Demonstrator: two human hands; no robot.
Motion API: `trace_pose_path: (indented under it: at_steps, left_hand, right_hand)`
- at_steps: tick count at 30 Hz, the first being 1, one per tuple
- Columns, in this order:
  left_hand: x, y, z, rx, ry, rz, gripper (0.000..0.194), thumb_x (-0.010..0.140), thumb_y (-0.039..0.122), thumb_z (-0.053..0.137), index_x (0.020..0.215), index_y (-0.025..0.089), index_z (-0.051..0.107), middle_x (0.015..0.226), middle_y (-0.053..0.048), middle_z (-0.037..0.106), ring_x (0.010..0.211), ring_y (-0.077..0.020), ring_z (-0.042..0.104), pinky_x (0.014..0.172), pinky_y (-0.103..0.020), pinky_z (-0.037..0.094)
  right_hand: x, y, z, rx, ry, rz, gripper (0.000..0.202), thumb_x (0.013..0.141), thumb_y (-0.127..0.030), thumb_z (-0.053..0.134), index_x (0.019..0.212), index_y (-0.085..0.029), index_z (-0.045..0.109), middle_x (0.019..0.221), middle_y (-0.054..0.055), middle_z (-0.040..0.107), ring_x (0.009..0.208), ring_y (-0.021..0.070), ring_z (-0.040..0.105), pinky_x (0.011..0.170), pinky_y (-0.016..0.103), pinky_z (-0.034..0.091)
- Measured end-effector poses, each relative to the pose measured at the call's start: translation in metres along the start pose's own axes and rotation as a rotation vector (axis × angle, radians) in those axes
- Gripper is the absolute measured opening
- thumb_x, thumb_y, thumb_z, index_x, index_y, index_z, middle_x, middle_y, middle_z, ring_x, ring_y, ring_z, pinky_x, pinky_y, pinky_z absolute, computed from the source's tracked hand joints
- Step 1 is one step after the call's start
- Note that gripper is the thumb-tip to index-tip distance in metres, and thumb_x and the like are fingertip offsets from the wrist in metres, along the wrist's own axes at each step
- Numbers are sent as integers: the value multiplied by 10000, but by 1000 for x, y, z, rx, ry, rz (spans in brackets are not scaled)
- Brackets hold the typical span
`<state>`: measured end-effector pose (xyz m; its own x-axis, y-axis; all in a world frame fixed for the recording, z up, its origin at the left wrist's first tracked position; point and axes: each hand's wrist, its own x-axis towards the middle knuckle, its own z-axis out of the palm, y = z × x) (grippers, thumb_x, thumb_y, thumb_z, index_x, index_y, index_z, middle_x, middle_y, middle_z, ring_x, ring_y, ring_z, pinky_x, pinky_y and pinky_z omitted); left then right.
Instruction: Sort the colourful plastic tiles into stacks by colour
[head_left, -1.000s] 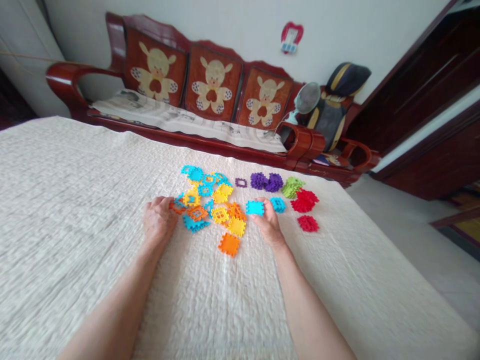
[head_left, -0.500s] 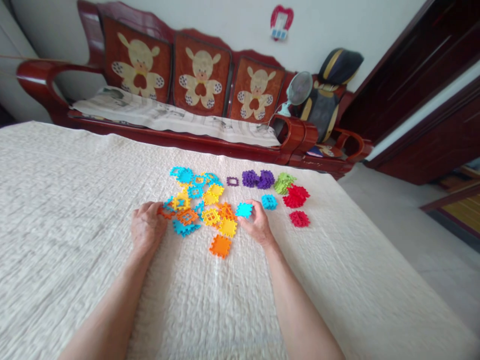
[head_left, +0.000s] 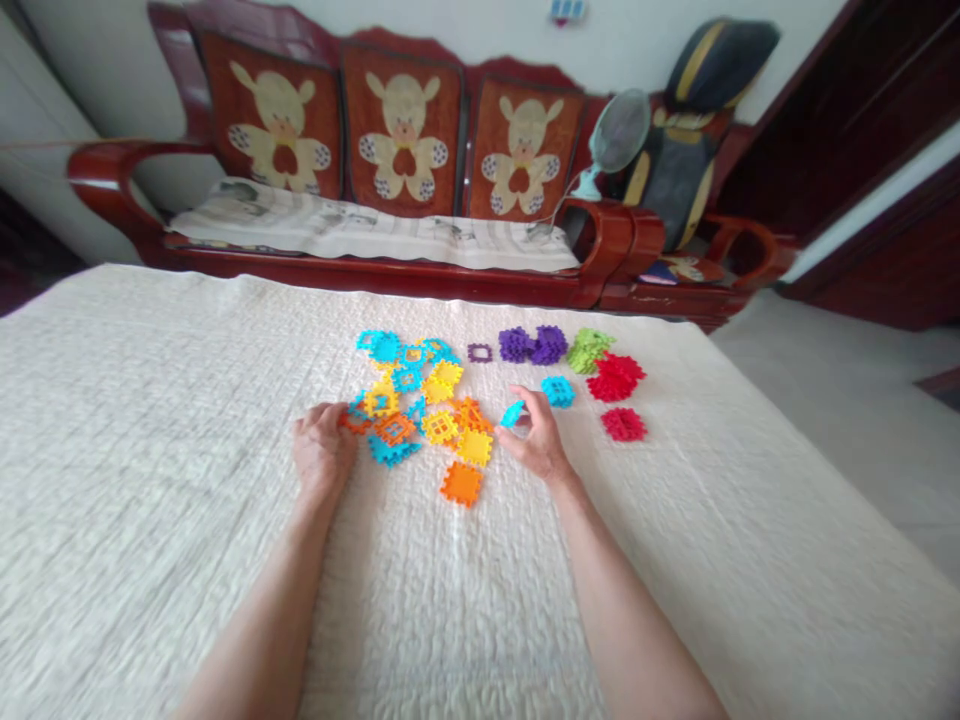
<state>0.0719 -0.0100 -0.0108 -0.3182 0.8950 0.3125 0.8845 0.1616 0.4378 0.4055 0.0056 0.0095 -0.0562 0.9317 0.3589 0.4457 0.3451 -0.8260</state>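
Note:
My right hand (head_left: 536,440) pinches a blue tile (head_left: 513,414), now tilted, just right of a mixed pile of blue, yellow and orange tiles. My left hand (head_left: 324,448) rests at the pile's left edge, its fingers bent together by an orange tile (head_left: 355,421); whether it grips anything is hidden. Nearest me lies a solid orange tile (head_left: 461,484), below a yellow tile (head_left: 475,447). Beyond my right hand is a small blue stack (head_left: 557,391). Purple tiles (head_left: 532,345), green tiles (head_left: 590,350) and red tiles (head_left: 616,378) form separate heaps.
A white quilted cloth (head_left: 187,450) covers the table. One purple frame tile (head_left: 480,353) lies between the pile and the purple heap. More red tiles (head_left: 623,425) are at the right. Behind stand a wooden sofa (head_left: 390,267) and a small fan (head_left: 621,130).
The blue tile in my right hand has turned from nearly flat to tilted. The camera view has shifted, moving the table items rightward in the picture. My left hand stays beside the same orange tile.

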Motion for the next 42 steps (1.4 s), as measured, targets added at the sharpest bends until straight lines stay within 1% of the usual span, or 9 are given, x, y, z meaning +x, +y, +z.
trace_pose_path:
  at_steps: [4, 11, 16, 22, 24, 30, 34, 37, 42]
  left_hand:
    - [0, 4, -1, -10, 2, -26, 425, 796, 126, 424, 1096, 182, 720, 1166, -113, 683, 1093, -242, 606, 1003, -397, 443]
    - [0, 7, -4, -52, -13, -83, 408, 829, 138, 434, 1103, 203, 730, 1188, -86, 687, 1121, -246, 584, 962, -375, 455]
    - [0, 9, -5, -64, -20, -96, 393, 854, 160, 437, 1102, 220, 736, 1181, -78, 690, 1119, -253, 575, 944, -378, 462]
    - [-1, 12, -6, -43, -19, -90, 413, 841, 133, 449, 1129, 218, 733, 1212, -81, 679, 1060, -249, 585, 958, -380, 463]
    - [-2, 13, -7, -43, -16, -90, 420, 842, 129, 448, 1136, 219, 734, 1224, -77, 676, 1055, -251, 582, 952, -377, 466]
    - [-3, 13, -6, -65, -21, -69, 383, 880, 172, 457, 1110, 242, 755, 1222, -71, 680, 1040, -260, 568, 941, -383, 467]
    - [-3, 11, -4, -74, -20, -80, 360, 889, 182, 469, 1088, 249, 762, 1216, -66, 679, 1041, -260, 563, 923, -379, 467]
    - [-3, 12, -4, -85, -22, -85, 353, 896, 176, 465, 1071, 246, 764, 1211, -65, 679, 1036, -260, 560, 912, -374, 468]
    - [-2, 13, -3, -85, -12, -93, 343, 897, 159, 468, 1047, 246, 764, 1194, -68, 683, 1023, -257, 558, 894, -362, 472]
  right_hand:
    - [1, 7, 2, -36, -67, 8, 677, 705, -341, 733, 1327, -245, 484, 1056, 48, 577, 850, 205, 582, 757, 371, 526]
    - [3, -7, 0, -132, -195, -88, 470, 813, -391, 658, 1251, -233, 589, 976, 60, 578, 840, 230, 589, 776, 390, 522]
    - [-1, -19, 15, -203, -289, -140, 570, 847, -415, 645, 1377, -243, 527, 1115, 105, 585, 1011, 288, 611, 912, 466, 527]
    - [-8, -16, 33, -183, -209, -203, 611, 864, -430, 656, 1420, -262, 469, 1334, 135, 512, 1231, 314, 545, 1036, 506, 495]
    - [-8, -16, 34, -186, -183, -198, 554, 884, -424, 634, 1393, -255, 495, 1333, 139, 525, 1252, 318, 536, 1063, 522, 477]
    - [-13, -22, 38, -164, -230, -205, 479, 888, -376, 635, 1345, -266, 542, 1320, 130, 577, 1242, 326, 555, 1055, 545, 482]
    - [-15, -23, 40, -115, -153, -215, 411, 902, -383, 613, 1295, -271, 583, 1288, 124, 599, 1222, 311, 572, 1044, 523, 496]
    - [1, -26, 46, -101, -93, -232, 354, 922, -380, 576, 1257, -269, 611, 1252, 119, 623, 1199, 296, 590, 1047, 508, 494]
    - [64, -31, 74, -129, -131, -294, 421, 869, -401, 607, 1247, -218, 629, 1379, 147, 579, 1309, 332, 523, 1135, 556, 399]
